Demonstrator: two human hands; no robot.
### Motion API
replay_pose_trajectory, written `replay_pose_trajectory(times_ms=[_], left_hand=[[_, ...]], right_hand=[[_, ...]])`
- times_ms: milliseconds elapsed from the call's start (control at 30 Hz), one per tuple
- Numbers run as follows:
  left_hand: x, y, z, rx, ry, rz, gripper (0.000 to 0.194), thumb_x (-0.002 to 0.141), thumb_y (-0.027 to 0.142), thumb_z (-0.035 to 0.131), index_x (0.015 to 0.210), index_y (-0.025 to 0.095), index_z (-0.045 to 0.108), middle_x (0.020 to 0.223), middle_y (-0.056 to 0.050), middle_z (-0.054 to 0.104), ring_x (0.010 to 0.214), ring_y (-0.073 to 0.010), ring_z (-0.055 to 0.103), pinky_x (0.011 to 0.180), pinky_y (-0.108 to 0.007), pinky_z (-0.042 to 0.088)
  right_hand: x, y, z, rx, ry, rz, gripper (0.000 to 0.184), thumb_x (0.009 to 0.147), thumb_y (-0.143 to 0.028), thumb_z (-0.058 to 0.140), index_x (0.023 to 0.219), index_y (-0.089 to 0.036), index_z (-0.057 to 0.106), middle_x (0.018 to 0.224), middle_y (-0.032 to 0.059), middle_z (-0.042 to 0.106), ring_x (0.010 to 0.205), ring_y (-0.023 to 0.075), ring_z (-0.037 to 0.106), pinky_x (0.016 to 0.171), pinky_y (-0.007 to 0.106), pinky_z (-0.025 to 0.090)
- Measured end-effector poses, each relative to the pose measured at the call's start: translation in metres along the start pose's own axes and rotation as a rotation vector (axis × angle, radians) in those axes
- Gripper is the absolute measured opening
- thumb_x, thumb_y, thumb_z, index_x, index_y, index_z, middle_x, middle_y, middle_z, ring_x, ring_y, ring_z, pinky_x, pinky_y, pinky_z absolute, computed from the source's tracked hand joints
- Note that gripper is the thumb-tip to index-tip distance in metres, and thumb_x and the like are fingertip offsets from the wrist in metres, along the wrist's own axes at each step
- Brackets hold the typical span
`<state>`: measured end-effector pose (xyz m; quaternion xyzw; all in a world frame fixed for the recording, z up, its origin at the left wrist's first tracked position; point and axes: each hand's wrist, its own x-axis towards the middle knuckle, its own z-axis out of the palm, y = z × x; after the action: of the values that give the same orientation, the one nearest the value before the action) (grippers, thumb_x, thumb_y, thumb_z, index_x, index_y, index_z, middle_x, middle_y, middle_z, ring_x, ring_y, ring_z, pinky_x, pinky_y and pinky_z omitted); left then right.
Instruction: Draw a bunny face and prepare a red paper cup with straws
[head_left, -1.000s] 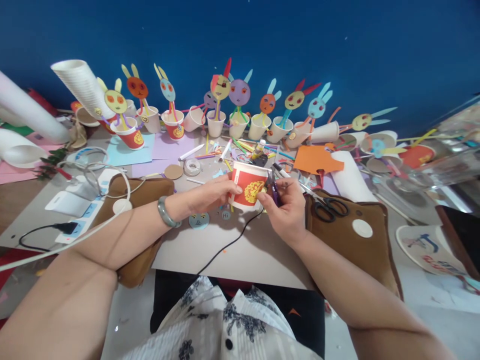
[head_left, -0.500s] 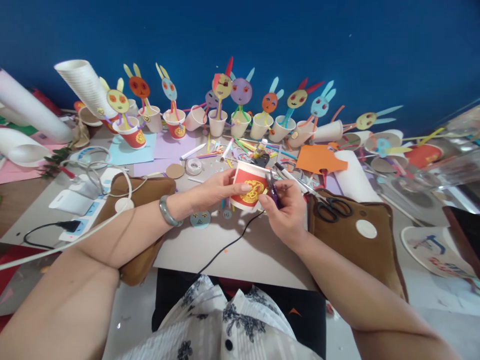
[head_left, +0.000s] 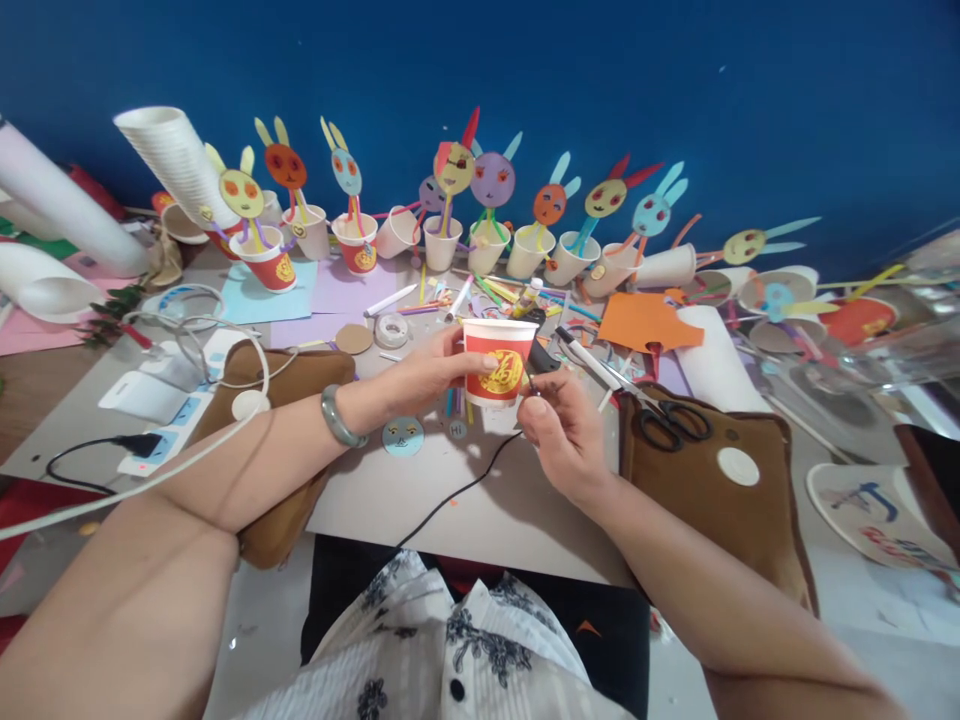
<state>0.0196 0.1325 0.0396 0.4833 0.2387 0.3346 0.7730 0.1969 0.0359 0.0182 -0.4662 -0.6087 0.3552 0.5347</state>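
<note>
With the tape roll (head_left: 391, 329) as landmark, the red-and-white paper cup (head_left: 510, 374) is upright, to its right and a little nearer the person. The left hand (head_left: 427, 378) grips it narrowly, thumb flat on the printed front and fingers mostly hidden behind. The right hand (head_left: 570, 435) is farther right of the roll, thumb and fingers drawn close beside the cup; a thin dark thing shows at their tips, but I cannot tell whether it is pinched. The likeliest trouble is a dented or twisted cup, should the thumb press too hard on what looks like thin paper. The yellow emblem (head_left: 504, 378), partly under the thumb's tip, could smear or shift if it is loose. The black cable (head_left: 450, 497), running nearer than the roll toward the right hand, might snag a wrist and drag things along. Counted: one cup in hand, one tape roll, one cable; nearer than the roll, one blue face disc (head_left: 403, 437) and one "Hi" disc (head_left: 457, 429); well to its right, one pair of scissors (head_left: 651, 432); two brown cushions (head_left: 716, 520), one to each side of it; beyond it, seemingly eleven rabbit heads (head_left: 493, 180), the rightmost hard to make out.
</note>
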Motion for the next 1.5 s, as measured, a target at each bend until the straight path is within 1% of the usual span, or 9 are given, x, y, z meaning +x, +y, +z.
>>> replay_pose_trajectory(times_ms=[133, 233, 400, 500, 633, 933, 1167, 1300, 1500], left_hand=[[0.001, -0.002, -0.002, 0.038, 0.031, 0.053, 0.051, 0.069, 0.031, 0.086, 0.111, 0.014, 0.063, 0.114, -0.011, 0.073, 0.097, -0.0198, 0.07, 0.088, -0.033, 0.055], [0.001, -0.003, -0.004, 0.079, 0.049, 0.06, 0.05, 0.07, 0.031, 0.084, 0.111, 0.014, 0.063, 0.117, -0.012, 0.072, 0.098, -0.0194, 0.069, 0.09, -0.034, 0.054], [0.0, -0.005, -0.006, 0.169, 0.112, 0.063, 0.047, 0.074, 0.033, 0.081, 0.112, 0.014, 0.061, 0.112, -0.01, 0.07, 0.099, -0.0207, 0.067, 0.089, -0.036, 0.054], [-0.001, -0.005, -0.006, 0.158, 0.129, 0.08, 0.054, 0.074, 0.032, 0.081, 0.119, 0.016, 0.056, 0.112, -0.009, 0.069, 0.1, -0.021, 0.067, 0.089, -0.036, 0.054], [-0.003, -0.003, -0.005, 0.155, 0.139, 0.097, 0.069, 0.073, 0.027, 0.081, 0.132, 0.021, 0.047, 0.115, -0.008, 0.068, 0.104, -0.0211, 0.066, 0.091, -0.037, 0.054], [-0.001, -0.007, -0.008, 0.247, 0.113, 0.147, 0.068, 0.071, 0.029, 0.083, 0.128, 0.02, 0.049, 0.11, -0.006, 0.067, 0.097, -0.0183, 0.066, 0.085, -0.032, 0.055], [-0.001, -0.007, -0.007, 0.26, 0.102, 0.164, 0.068, 0.069, 0.033, 0.085, 0.126, 0.021, 0.049, 0.112, -0.007, 0.066, 0.103, -0.0214, 0.065, 0.088, -0.035, 0.054], [-0.001, -0.006, -0.008, 0.257, 0.109, 0.178, 0.064, 0.071, 0.032, 0.082, 0.125, 0.021, 0.049, 0.11, -0.006, 0.066, 0.1, -0.02, 0.065, 0.086, -0.034, 0.054], [0.0, -0.004, -0.01, 0.256, 0.142, 0.209, 0.06, 0.072, 0.028, 0.08, 0.124, 0.022, 0.05, 0.114, -0.006, 0.065, 0.104, -0.0204, 0.064, 0.091, -0.035, 0.053]], right_hand=[[-0.002, -0.008, 0.003, -0.002, -0.059, 0.036, 0.033, 0.099, -0.057, 0.051, 0.093, -0.024, 0.048, 0.061, -0.0064, 0.046, 0.05, 0.0098, 0.038, 0.049, 0.026, 0.031], [-0.001, -0.014, 0.007, 0.012, -0.104, 0.124, 0.036, 0.1, -0.059, 0.048, 0.09, -0.024, 0.046, 0.057, -0.0082, 0.046, 0.046, 0.0088, 0.035, 0.045, 0.025, 0.029], [-0.002, -0.016, 0.011, 0.018, -0.14, 0.223, 0.041, 0.099, -0.064, 0.045, 0.09, -0.024, 0.046, 0.053, -0.0094, 0.047, 0.043, 0.0085, 0.036, 0.041, 0.024, 0.028], [-0.002, -0.015, 0.012, 0.031, -0.143, 0.248, 0.041, 0.099, -0.065, 0.045, 0.089, -0.025, 0.044, 0.053, -0.0098, 0.047, 0.042, 0.0084, 0.036, 0.04, 0.024, 0.027], [-0.003, -0.016, 0.012, 0.054, -0.135, 0.263, 0.041, 0.098, -0.065, 0.046, 0.09, -0.025, 0.044, 0.052, -0.0101, 0.047, 0.041, 0.0083, 0.035, 0.039, 0.023, 0.027], [-0.003, -0.017, 0.011, 0.06, -0.115, 0.253, 0.04, 0.099, -0.064, 0.046, 0.09, -0.025, 0.044, 0.052, -0.0104, 0.048, 0.041, 0.008, 0.037, 0.039, 0.022, 0.027], [-0.003, -0.017, 0.011, 0.084, -0.141, 0.255, 0.041, 0.097, -0.066, 0.048, 0.092, -0.025, 0.043, 0.052, -0.0106, 0.048, 0.04, 0.008, 0.036, 0.038, 0.022, 0.027], [-0.004, -0.017, 0.011, 0.096, -0.164, 0.279, 0.041, 0.097, -0.066, 0.048, 0.092, -0.025, 0.043, 0.051, -0.0111, 0.046, 0.039, 0.0078, 0.035, 0.038, 0.021, 0.026], [-0.004, -0.017, 0.011, 0.088, -0.184, 0.303, 0.043, 0.097, -0.067, 0.047, 0.09, -0.025, 0.042, 0.051, -0.0108, 0.046, 0.04, 0.0078, 0.035, 0.038, 0.021, 0.026]])
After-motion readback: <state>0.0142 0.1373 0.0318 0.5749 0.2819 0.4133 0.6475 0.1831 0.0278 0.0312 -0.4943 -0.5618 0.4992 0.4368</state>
